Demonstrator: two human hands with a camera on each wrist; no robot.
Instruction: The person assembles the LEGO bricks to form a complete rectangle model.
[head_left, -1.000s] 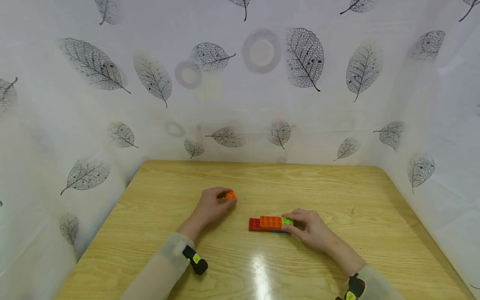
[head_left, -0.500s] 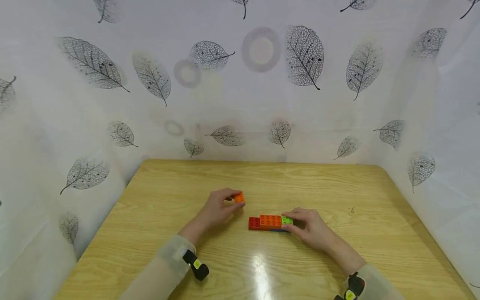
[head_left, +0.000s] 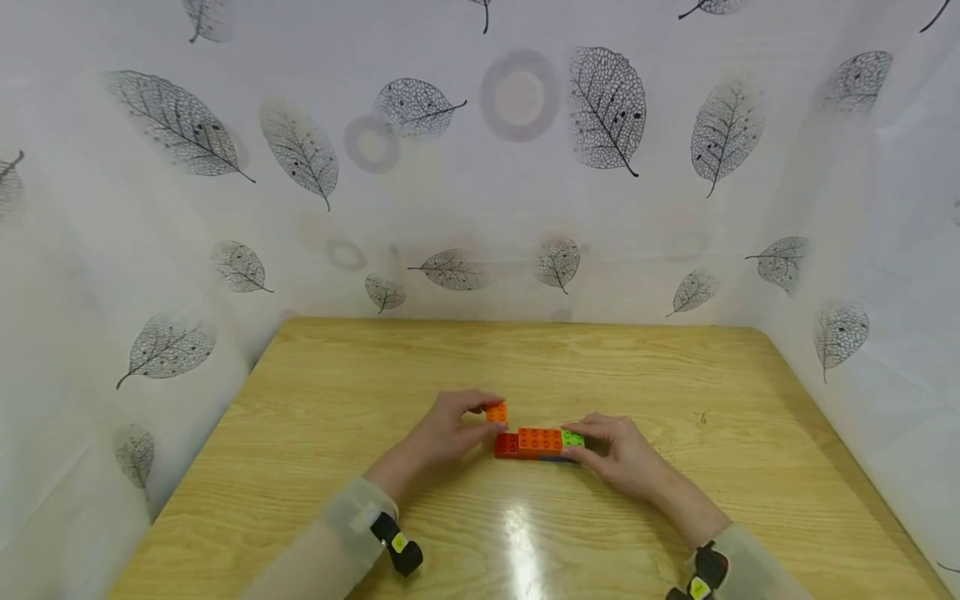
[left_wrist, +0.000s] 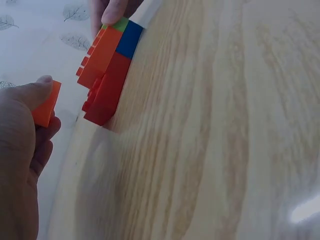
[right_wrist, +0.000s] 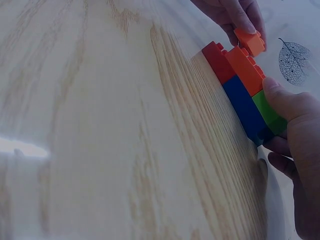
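Observation:
Between thumb and fingers my left hand (head_left: 448, 431) pinches a small orange toy brick (head_left: 497, 412), held just above and behind the left end of a row of joined bricks. That row has a red brick (left_wrist: 107, 92) and a blue brick (right_wrist: 244, 107) at the bottom. A longer orange brick (head_left: 540, 438) and a green brick (right_wrist: 268, 113) sit on top, leaving the studs of the red brick's left end bare. My right hand (head_left: 621, 454) grips the row's right end at the green brick. Its fingertips partly hide that brick in the head view.
The row stands on a wooden table (head_left: 637, 367), near its middle. A pale curtain (head_left: 465, 183) printed with dark leaves hangs behind and at both sides. Each wrist wears a black camera (head_left: 397, 546) over a light sleeve.
My left hand has moved right and toward me with the small orange brick, from clear of the row to its red end. My right hand and the joined bricks stay in place.

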